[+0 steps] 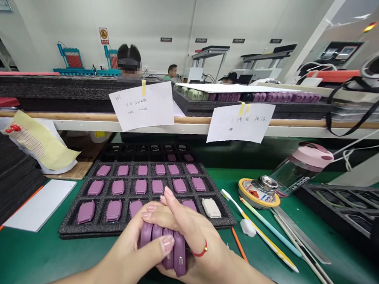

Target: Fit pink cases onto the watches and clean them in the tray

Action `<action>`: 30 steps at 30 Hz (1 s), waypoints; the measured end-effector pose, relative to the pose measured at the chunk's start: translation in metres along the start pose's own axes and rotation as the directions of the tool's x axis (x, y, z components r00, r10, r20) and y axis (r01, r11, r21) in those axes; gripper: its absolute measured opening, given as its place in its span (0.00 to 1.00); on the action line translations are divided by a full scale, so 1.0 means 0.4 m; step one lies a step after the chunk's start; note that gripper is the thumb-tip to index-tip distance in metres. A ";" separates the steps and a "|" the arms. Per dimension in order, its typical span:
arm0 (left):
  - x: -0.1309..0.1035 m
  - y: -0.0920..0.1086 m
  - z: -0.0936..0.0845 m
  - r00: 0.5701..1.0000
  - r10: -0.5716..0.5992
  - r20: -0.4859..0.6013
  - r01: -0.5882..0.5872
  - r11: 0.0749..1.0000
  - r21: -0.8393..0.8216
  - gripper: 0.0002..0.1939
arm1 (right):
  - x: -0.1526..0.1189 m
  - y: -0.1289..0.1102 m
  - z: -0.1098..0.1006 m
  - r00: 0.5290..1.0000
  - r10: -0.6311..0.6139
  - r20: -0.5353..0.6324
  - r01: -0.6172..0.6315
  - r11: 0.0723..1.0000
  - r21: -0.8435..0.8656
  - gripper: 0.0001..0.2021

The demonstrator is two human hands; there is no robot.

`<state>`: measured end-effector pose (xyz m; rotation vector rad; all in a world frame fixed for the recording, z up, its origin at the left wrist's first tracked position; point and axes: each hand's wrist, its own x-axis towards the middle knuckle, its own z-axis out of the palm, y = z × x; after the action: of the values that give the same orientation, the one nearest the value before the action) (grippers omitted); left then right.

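Note:
Between my two hands is a stack of several purple watch-shaped cases [178,255], standing on edge side by side. The thumb of my left hand [138,252] presses across their near edges, and its fingers wrap over the top. From the right, my right hand [200,230] closes round the same stack, its fingers lying over those of the left. My palms hide part of the cases. Just beyond the hands lies a black foam tray [98,233], with purple cases [114,210] in its pockets and one white case [211,208] at the right end of the near row.
Right of the tray are a toothbrush [261,232], a blue stick [269,226], metal strips [302,239], a tape roll [242,192] and a pink-lidded bottle [299,166]. Another foam tray [342,215] stands far right. A shelf edge [190,127] with paper notes crosses behind; people sit beyond.

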<state>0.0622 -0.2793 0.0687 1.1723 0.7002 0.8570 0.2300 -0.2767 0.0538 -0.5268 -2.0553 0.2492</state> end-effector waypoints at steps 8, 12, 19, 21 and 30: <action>-0.007 0.014 -0.015 0.974 -0.148 0.173 0.154 0.988 -0.024 0.31 | -0.004 0.007 -0.009 0.996 0.087 -0.019 -0.085 0.990 0.114 0.47; 0.002 0.010 -0.042 0.940 -0.103 0.325 0.144 0.984 -0.104 0.35 | -0.012 0.012 -0.012 0.993 0.115 -0.015 -0.111 0.983 0.147 0.48; 0.015 -0.003 -0.076 0.903 -0.054 0.427 0.166 0.959 -0.230 0.34 | -0.010 0.013 -0.016 0.993 0.117 -0.029 -0.109 0.973 0.202 0.50; 0.013 0.002 -0.070 0.920 -0.081 0.382 0.162 0.969 -0.185 0.25 | -0.010 0.014 -0.015 0.993 0.118 -0.032 -0.109 0.972 0.206 0.52; 0.003 0.023 -0.044 0.960 -0.131 0.247 0.134 0.991 0.003 0.25 | -0.007 0.013 -0.017 0.987 0.159 -0.006 -0.154 0.965 0.211 0.51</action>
<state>0.0462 -0.2681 0.0729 1.1816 0.5601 0.5896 0.2385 -0.2735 0.0531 -0.5578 -1.9390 0.5459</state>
